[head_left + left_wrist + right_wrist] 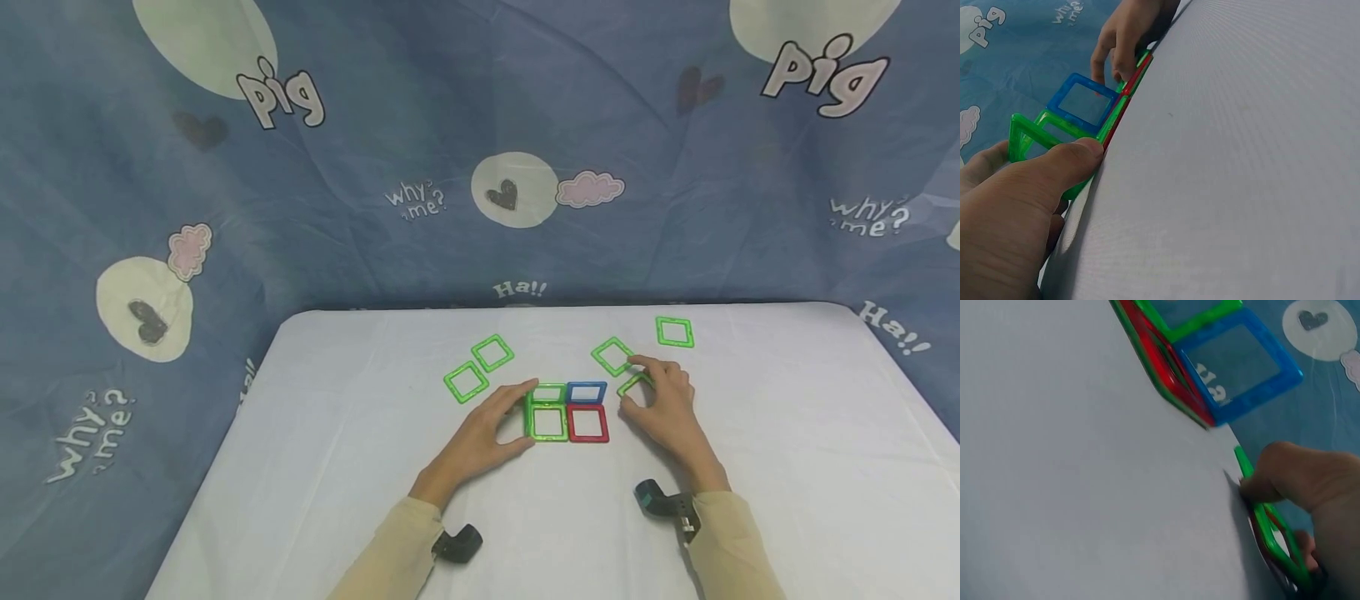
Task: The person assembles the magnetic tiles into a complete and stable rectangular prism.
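Observation:
A small structure of square magnetic tiles stands on the white table, with a blue tile (pixel 587 384) upright at the back, a red tile (pixel 588 439) in front and green tiles (pixel 549 439) on its left half. My left hand (pixel 476 433) grips the structure's left side, thumb at the front corner and forefinger at the back one. Right of the structure, my right hand (pixel 667 412) pinches a green square tile (pixel 1266 531) between thumb and fingers. This tile is tilted and apart from the structure; the hand covers part of it.
Two loose green tiles, a nearer one (pixel 477 394) and a farther one (pixel 504 362), lie at the back left. Another green tile (pixel 602 365) lies by my right fingertips, and one more (pixel 675 343) farther back right. A patterned blue cloth (pixel 450 250) hangs behind the table (pixel 360 375).

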The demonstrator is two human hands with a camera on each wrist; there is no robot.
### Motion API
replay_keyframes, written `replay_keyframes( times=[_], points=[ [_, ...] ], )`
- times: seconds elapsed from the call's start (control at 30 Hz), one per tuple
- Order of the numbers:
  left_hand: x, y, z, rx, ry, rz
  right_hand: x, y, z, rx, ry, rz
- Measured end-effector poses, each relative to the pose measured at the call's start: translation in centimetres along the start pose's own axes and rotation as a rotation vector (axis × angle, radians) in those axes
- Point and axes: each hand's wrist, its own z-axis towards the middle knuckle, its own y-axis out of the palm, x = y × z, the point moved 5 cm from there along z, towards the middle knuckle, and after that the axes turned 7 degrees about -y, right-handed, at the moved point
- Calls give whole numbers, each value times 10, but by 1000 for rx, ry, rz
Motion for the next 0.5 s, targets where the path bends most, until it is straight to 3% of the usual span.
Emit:
replay_keyframes(
  times=[0.27, 0.5],
  points=[
    [-1, 0, 0, -2, -11, -2, 8, -6, -1, -89, 55, 52],
    [0, 1, 1, 7, -3, -10, 9, -8, -1, -108, 74, 90]
  ],
)
